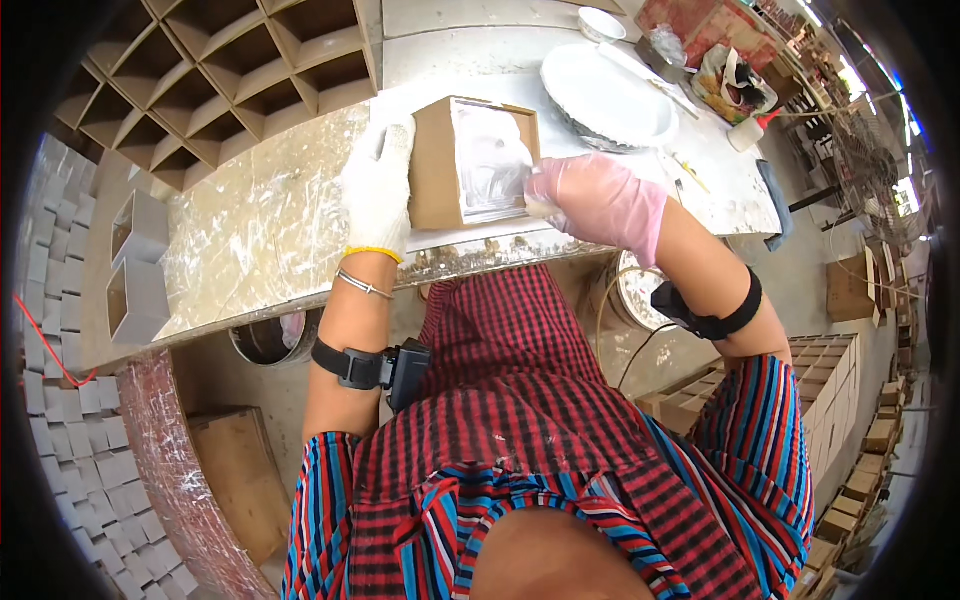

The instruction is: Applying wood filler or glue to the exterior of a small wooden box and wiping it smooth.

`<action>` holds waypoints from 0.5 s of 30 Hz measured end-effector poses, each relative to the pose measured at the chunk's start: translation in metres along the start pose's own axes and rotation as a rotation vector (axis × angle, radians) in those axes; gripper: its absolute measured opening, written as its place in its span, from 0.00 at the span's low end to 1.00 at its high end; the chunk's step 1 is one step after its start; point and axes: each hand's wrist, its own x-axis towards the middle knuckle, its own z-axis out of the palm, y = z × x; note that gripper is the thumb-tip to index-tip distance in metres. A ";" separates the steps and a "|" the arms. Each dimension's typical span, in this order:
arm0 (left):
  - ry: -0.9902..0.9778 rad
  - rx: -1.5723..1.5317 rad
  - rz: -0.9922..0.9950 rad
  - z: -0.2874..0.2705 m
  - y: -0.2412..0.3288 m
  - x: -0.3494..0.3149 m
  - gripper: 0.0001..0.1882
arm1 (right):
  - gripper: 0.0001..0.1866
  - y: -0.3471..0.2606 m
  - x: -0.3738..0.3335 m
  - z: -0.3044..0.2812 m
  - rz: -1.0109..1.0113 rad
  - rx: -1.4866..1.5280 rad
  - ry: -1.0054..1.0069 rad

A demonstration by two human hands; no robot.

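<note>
A brown open-framed box (435,165) stands on the workbench in front of me, its upper face smeared with wet white paste (490,150). My left hand (382,185), in a white knit glove, lies along the box's left side and grips it there. Against the right edge of the pasted face is my right hand (600,200) in a thin pink glove. Its fingers are curled closed; a pale bit shows under them, but what they hold I cannot make out. Beyond the right hand sits a wide round basin (590,85) with white paste, and a flat stick lies across its rim.
A brown compartment rack (230,60) stands at the far left. Two small grey boxes (140,300) sit at the bench's left end. Back right are a small white bowl (601,25), a plastic bag (735,85) and a red-tipped bottle (750,132). A bucket (640,290) stands below.
</note>
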 end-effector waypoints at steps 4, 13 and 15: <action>-0.016 -0.032 -0.008 0.000 0.000 0.001 0.20 | 0.19 0.009 0.001 0.002 -0.050 0.080 0.198; -0.136 0.072 -0.080 0.009 0.024 0.004 0.20 | 0.20 0.012 -0.006 0.005 -0.026 -0.005 0.237; -0.143 0.007 -0.123 0.008 0.017 0.013 0.20 | 0.16 0.015 -0.002 -0.003 0.049 0.099 0.483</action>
